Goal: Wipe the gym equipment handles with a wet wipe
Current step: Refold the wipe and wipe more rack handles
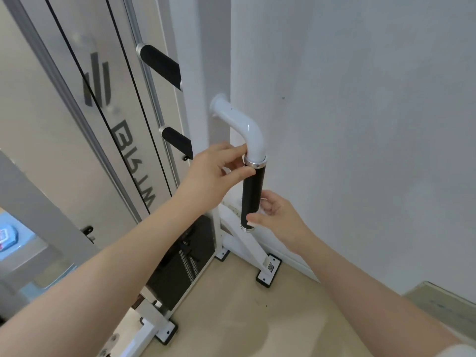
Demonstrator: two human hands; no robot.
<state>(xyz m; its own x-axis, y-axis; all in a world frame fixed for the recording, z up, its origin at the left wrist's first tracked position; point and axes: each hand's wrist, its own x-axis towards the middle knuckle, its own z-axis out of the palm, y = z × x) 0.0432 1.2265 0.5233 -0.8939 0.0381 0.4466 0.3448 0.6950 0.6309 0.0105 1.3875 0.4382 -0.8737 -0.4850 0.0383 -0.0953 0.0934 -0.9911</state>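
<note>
Right hand (277, 215) and left hand (219, 171) loosely pinched the black grip (253, 195); no wipe was visible, so wiping risked doing nothing.

Beige floor (231, 318) under the white machine frame's black-padded feet (268, 275).

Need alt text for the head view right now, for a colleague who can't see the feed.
Two bare hands are at a vertical black handle on a white gym machine: the left hand pinches its top by the metal ring, the right hand curls round its lower end. No wet wipe clearly shows. Two more black grips stick out higher up.
</note>
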